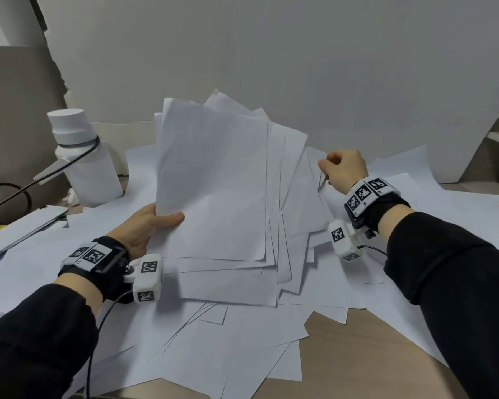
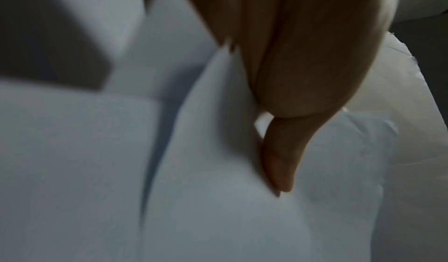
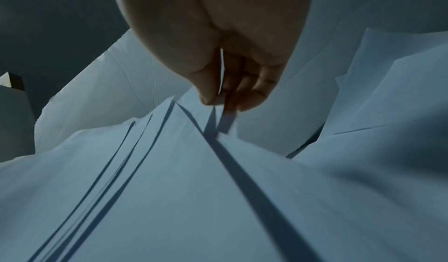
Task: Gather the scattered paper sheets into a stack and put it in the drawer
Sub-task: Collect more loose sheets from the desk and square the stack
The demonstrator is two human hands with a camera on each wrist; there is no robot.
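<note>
Because the left hand [image 1: 140, 226] grips the fanned stack [image 1: 213, 182] only at one edge above the desk [image 1: 343, 335] while the right hand [image 1: 343, 172] pinches a sheet [image 1: 323, 180], unaligned pages could slide out.

left hand [image 2: 303, 65] blurred, fingers behind sheets [image 1: 213, 182]

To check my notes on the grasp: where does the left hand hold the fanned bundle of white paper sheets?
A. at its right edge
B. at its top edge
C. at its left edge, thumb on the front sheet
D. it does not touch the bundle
C: in the head view the left hand grips the left edge of the fanned bundle of white paper sheets, its thumb lying across the front sheet.
</note>
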